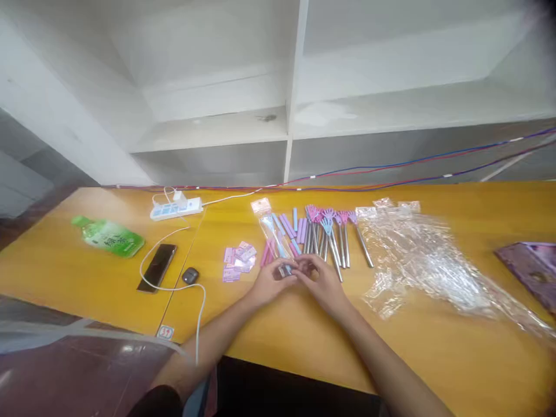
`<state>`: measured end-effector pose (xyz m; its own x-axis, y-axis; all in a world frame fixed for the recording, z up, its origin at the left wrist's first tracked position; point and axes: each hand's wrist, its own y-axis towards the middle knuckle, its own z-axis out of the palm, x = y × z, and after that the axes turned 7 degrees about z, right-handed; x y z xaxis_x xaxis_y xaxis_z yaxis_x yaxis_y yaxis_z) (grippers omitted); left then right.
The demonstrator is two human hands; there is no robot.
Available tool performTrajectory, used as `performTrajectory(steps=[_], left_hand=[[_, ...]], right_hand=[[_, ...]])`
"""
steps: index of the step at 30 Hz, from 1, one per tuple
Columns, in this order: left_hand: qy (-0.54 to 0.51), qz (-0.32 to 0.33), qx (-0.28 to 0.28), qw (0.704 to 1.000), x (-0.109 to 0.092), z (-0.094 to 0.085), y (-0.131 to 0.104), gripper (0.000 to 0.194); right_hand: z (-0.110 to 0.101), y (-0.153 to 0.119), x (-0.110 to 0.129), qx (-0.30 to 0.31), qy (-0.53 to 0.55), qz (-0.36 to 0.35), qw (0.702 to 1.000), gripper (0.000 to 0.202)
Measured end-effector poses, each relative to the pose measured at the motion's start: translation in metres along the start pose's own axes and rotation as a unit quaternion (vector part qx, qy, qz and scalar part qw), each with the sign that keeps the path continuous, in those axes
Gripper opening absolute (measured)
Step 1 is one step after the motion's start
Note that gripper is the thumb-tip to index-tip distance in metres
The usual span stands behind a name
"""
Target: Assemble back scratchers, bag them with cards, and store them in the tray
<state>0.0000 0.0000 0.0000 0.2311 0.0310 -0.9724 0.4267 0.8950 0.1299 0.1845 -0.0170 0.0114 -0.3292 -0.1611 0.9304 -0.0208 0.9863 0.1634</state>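
Note:
A transparent plastic bag (pixel 262 207) with a pale header lies slanting toward me, with a light-blue back scratcher (pixel 280 243) inside it. My left hand (pixel 270 285) pinches the near end of this bag, thumb and fingers closed. Opposite it, my right hand (pixel 322 285) has its fingertips brought together at the same end; exactly what they grip there is too small to make out. Just beyond my hands are several back scratchers (pixel 330 231) with pink, purple and blue hand-shaped heads and metal rods. Purple and blue tubes (pixel 287 226) lie beside them, partly under the bag.
Small purple cards (pixel 238 262) are heaped left of my hands. A pile of transparent bags (pixel 438 260) spreads to the right, a purple package (pixel 530 269) beyond. Leftward are a black case (pixel 190 275), phone (pixel 158 266), white cable (pixel 200 324), power strip (pixel 176 209) and green bottle (pixel 110 237).

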Motion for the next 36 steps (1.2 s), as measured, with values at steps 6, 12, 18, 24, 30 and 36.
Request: performTrajectory(steps=[6,12,18,24,30,36], left_hand=[[0.034,0.015,-0.016,0.999,-0.003,-0.001,0.002,0.042],[0.053,0.016,-0.019,0.998,-0.004,-0.002,0.002,0.037],[0.067,0.015,-0.028,0.997,-0.004,-0.002,0.002,0.037],[0.046,0.012,-0.053,0.997,-0.011,0.0,0.003,0.039],[0.082,0.027,-0.052,0.995,-0.017,-0.005,0.003,0.038],[0.041,0.014,-0.02,0.999,-0.015,-0.004,0.002,0.043]], right_hand=[[0.003,-0.005,0.001,-0.005,0.024,0.004,1.0,0.023],[0.006,-0.006,0.004,-0.007,0.058,0.019,0.998,0.027],[0.01,-0.006,0.005,-0.051,0.093,0.052,0.993,0.04],[0.011,-0.007,0.0,-0.073,0.092,0.093,0.989,0.037],[0.006,-0.003,0.001,-0.01,0.049,0.105,0.993,0.036],[0.008,-0.005,0.002,0.05,0.057,0.105,0.992,0.035]])
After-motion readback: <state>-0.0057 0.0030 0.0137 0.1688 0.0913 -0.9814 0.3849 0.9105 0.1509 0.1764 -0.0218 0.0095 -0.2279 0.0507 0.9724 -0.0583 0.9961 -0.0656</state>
